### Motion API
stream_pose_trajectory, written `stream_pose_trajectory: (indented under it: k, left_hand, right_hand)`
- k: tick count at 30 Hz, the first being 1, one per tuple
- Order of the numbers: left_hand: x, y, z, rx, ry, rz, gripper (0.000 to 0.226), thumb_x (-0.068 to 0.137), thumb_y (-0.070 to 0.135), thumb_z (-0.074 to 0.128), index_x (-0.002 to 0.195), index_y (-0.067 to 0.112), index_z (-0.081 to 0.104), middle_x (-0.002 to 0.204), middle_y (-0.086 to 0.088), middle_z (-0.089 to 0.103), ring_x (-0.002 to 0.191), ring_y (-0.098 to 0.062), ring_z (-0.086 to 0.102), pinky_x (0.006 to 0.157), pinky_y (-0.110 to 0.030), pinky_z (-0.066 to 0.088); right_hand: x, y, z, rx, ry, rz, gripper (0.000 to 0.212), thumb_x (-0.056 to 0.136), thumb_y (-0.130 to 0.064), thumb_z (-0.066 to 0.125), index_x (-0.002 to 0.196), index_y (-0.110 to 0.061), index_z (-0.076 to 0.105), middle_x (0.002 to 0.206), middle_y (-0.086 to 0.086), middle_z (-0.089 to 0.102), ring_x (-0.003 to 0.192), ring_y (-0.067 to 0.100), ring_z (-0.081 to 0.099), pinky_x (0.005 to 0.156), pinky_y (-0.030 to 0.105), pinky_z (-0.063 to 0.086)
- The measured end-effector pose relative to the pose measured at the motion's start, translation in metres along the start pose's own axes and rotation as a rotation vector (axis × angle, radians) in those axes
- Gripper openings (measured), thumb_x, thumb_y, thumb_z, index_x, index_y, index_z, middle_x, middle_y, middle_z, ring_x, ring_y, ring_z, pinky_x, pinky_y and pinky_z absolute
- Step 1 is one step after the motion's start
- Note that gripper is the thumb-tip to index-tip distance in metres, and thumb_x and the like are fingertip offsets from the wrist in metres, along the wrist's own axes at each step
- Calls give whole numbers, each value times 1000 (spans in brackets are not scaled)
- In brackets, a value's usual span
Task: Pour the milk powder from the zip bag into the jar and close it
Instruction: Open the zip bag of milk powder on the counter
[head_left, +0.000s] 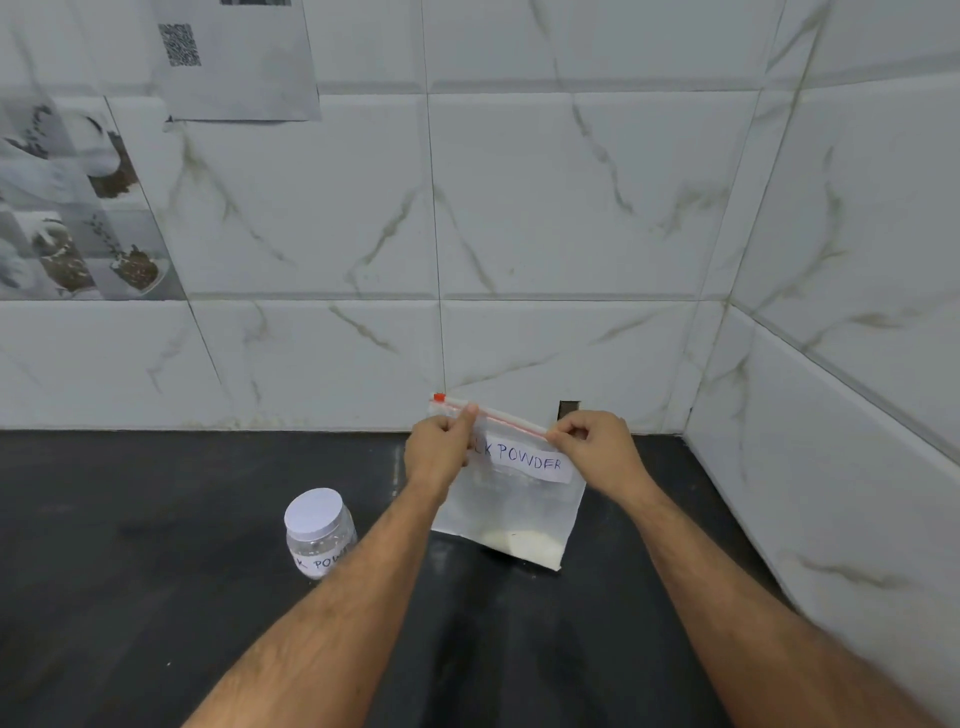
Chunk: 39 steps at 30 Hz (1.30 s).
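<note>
Zip bag (511, 512) held upright over counter (156, 545), both hands pinching top seal. Left hand (439, 452) closed on strip near red slider end; right hand (597, 449) closed on strip at opposite corner. Seal's long axis runs hand to hand, tilted down toward right. Powder (524, 545) sits low in bag, bottom edge on or just above counter: cannot tell. Jar (319, 530), lid on, stands left of bag, nearer left hand. Likely step: opening seal.

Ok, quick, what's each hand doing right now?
Left hand: closed, pinching the top edge of the clear plastic zip bag labelled milk powder, near its red slider end.
Right hand: closed, pinching the same bag's top edge at the other end.
</note>
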<state>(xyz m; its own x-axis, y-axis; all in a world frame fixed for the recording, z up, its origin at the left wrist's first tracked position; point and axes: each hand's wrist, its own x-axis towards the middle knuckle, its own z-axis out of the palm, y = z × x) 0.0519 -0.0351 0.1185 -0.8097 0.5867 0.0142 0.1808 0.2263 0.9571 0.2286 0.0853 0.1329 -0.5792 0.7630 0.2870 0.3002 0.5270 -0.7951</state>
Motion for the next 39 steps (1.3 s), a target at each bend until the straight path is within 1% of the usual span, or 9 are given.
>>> stream_pose_trajectory:
  k: [6, 13, 16, 22, 26, 29, 31, 35, 39]
  left_hand:
    - [-2, 11, 19, -186, -77, -156, 36, 91, 38, 69, 67, 12, 62, 62, 0, 64, 41, -10, 47, 39, -20, 28]
    - [-11, 16, 22, -175, -145, -236, 23, 84, 21, 64, 63, 11, 63, 60, -1, 61, 44, -14, 45, 41, -21, 28]
    - [-13, 19, 20, -139, -146, -257, 19, 79, 14, 60, 61, 9, 62, 58, -4, 59, 47, -18, 43, 44, -22, 30]
    - [-12, 22, 15, -121, -147, -292, 23, 76, 13, 55, 53, 10, 61, 49, -1, 55, 40, -14, 43, 39, -18, 30]
    - [-12, 21, 11, -101, -171, -329, 29, 81, 31, 62, 55, 17, 58, 48, 3, 56, 41, -11, 46, 39, -18, 30]
    - [-10, 20, 9, -109, -170, -326, 25, 81, 23, 59, 57, 14, 59, 47, 3, 57, 40, -9, 48, 38, -17, 31]
    - [-8, 21, 8, -122, -187, -323, 26, 85, 17, 57, 61, 11, 59, 50, 0, 56, 36, -8, 47, 36, -16, 30]
    - [-10, 21, 8, -148, -224, -304, 31, 98, 20, 56, 69, 11, 59, 53, 1, 55, 33, -3, 45, 36, -15, 33]
    - [-16, 21, 10, -151, -248, -195, 33, 101, 22, 54, 72, 9, 60, 56, -1, 56, 37, -5, 45, 40, -17, 34]
  right_hand:
    - [-11, 4, 8, -7, 42, -26, 33, 84, -12, 75, 64, -38, 66, 71, -15, 70, 69, -9, 61, 63, 4, 43]
    - [-15, 6, 7, -22, 3, -46, 17, 83, -12, 76, 74, -25, 76, 79, -11, 72, 79, -3, 64, 68, 6, 44]
    - [-15, 4, 6, -35, -19, -59, 11, 84, -12, 76, 77, -19, 79, 81, -11, 72, 80, 1, 65, 74, 14, 48]
    - [-19, 0, 10, -73, -30, -117, 9, 85, -12, 75, 79, -17, 80, 77, -19, 69, 84, 3, 65, 79, 20, 50]
    - [-20, -2, 12, -142, -3, -204, 9, 86, -14, 74, 81, -18, 80, 78, -16, 69, 83, 7, 65, 78, 27, 52]
    - [-22, -4, 14, -179, -8, -236, 9, 86, -17, 73, 82, -21, 80, 81, -14, 72, 82, 6, 65, 76, 28, 53]
    - [-24, -5, 16, -162, -26, -197, 11, 84, -17, 72, 79, -24, 80, 78, -15, 72, 79, 4, 66, 74, 26, 53]
    - [-21, -8, 13, 33, -117, -14, 20, 79, -14, 74, 65, -29, 76, 67, -14, 73, 62, -3, 63, 63, 17, 49]
    - [-11, -19, 2, 130, -256, 102, 13, 80, -26, 78, 71, -17, 76, 72, 1, 74, 65, 5, 61, 65, 24, 47]
